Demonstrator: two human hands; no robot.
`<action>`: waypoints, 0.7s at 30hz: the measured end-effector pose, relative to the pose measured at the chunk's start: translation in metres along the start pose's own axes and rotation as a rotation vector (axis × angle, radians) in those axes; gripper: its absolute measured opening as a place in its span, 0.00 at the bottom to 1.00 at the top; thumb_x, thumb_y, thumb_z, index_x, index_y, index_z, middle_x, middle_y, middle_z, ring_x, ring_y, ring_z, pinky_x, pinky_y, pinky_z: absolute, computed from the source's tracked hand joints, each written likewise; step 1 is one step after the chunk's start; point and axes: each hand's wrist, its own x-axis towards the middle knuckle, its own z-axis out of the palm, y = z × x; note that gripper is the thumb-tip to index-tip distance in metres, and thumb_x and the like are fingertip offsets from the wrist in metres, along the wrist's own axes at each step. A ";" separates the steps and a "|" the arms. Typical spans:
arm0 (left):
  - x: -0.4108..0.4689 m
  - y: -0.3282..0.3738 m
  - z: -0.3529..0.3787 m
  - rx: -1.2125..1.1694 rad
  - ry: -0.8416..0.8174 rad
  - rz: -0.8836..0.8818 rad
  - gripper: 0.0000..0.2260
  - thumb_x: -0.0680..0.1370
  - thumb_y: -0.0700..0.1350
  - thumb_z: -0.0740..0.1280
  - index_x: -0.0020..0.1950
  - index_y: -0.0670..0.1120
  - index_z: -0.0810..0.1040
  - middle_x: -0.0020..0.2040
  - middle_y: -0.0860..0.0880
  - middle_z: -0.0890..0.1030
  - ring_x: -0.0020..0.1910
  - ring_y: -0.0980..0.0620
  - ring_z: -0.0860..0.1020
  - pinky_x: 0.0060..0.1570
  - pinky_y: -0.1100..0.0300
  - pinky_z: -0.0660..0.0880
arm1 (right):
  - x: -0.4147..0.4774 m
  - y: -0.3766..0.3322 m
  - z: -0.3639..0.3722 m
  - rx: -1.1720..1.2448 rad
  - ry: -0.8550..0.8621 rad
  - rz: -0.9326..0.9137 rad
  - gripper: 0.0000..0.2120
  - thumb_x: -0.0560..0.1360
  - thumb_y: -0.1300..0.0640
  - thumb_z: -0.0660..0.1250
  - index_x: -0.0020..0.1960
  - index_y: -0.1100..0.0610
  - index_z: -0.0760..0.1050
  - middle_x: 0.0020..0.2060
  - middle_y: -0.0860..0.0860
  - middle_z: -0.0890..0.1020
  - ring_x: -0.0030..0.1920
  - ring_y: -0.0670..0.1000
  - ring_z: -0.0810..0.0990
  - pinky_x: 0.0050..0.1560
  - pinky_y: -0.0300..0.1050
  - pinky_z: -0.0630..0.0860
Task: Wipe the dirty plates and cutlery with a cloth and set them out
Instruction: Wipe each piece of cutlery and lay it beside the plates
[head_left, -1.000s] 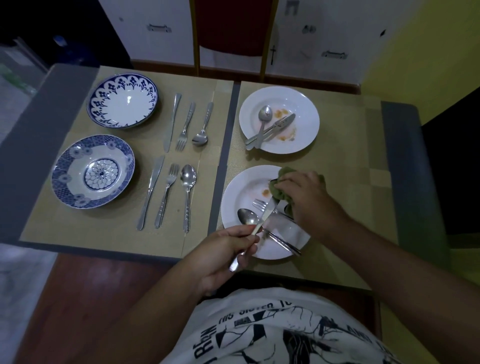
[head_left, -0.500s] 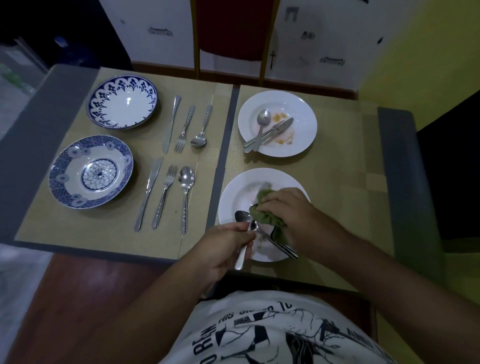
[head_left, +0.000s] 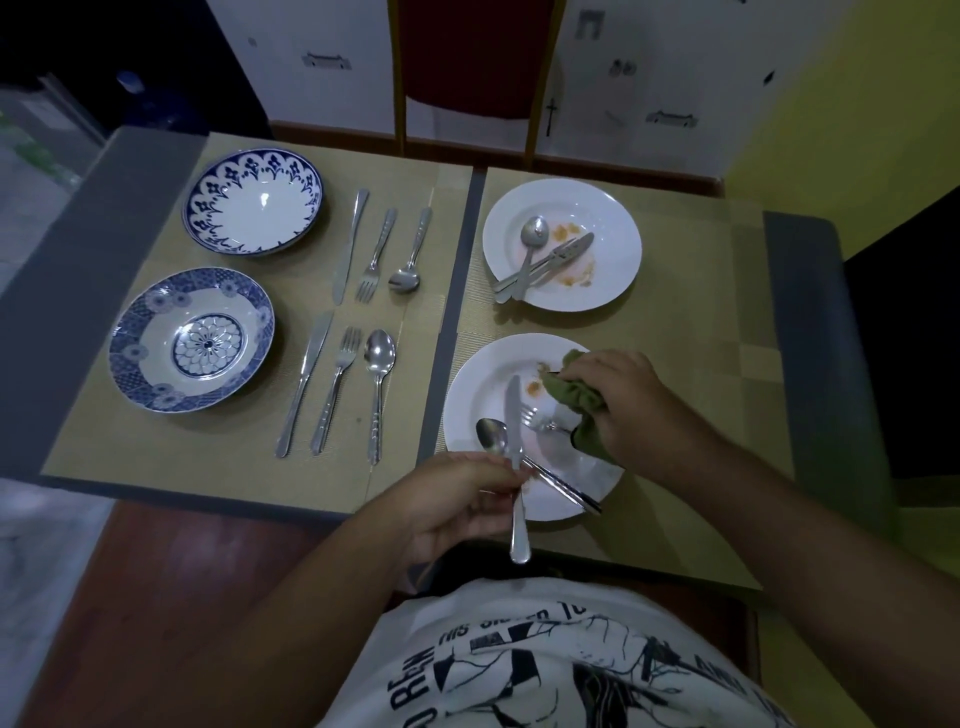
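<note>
Pinching a knife (head_left: 515, 415) by its handle, the left hand (head_left: 457, 499) holds it blade-up over the near plate (head_left: 478, 384), whose rim sits close to the near edge of the mat (head_left: 701, 338). The right hand (head_left: 623, 405) clutches a cloth (head_left: 576, 397) against that plate, beside the fork (head_left: 537, 422) and spoon (head_left: 492, 436). Bare mat lies to the right. Beyond is another dirty plate (head_left: 608, 234).

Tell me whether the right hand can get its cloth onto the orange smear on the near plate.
Probably yes: the right hand grips the cloth beside the smear, only bare plate between them; the knife is clear of it.
</note>
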 end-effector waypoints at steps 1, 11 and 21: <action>0.002 0.002 -0.001 0.002 0.019 0.002 0.10 0.75 0.40 0.74 0.56 0.39 0.85 0.54 0.38 0.85 0.49 0.46 0.84 0.47 0.54 0.82 | -0.003 0.001 -0.001 0.040 0.038 0.010 0.24 0.68 0.72 0.64 0.62 0.57 0.77 0.60 0.53 0.77 0.61 0.57 0.69 0.60 0.42 0.62; 0.009 0.026 0.003 0.084 0.026 0.213 0.11 0.79 0.47 0.63 0.51 0.47 0.85 0.51 0.42 0.87 0.44 0.47 0.86 0.32 0.61 0.74 | -0.017 -0.001 0.003 0.132 0.093 0.027 0.23 0.71 0.74 0.63 0.60 0.56 0.77 0.58 0.50 0.77 0.59 0.53 0.70 0.59 0.40 0.63; 0.014 0.019 0.013 0.193 0.085 0.330 0.04 0.80 0.39 0.68 0.53 0.46 0.77 0.51 0.43 0.87 0.48 0.47 0.85 0.40 0.59 0.81 | -0.016 0.000 0.001 0.154 0.140 0.004 0.23 0.69 0.73 0.63 0.59 0.54 0.78 0.55 0.46 0.76 0.56 0.49 0.69 0.57 0.41 0.64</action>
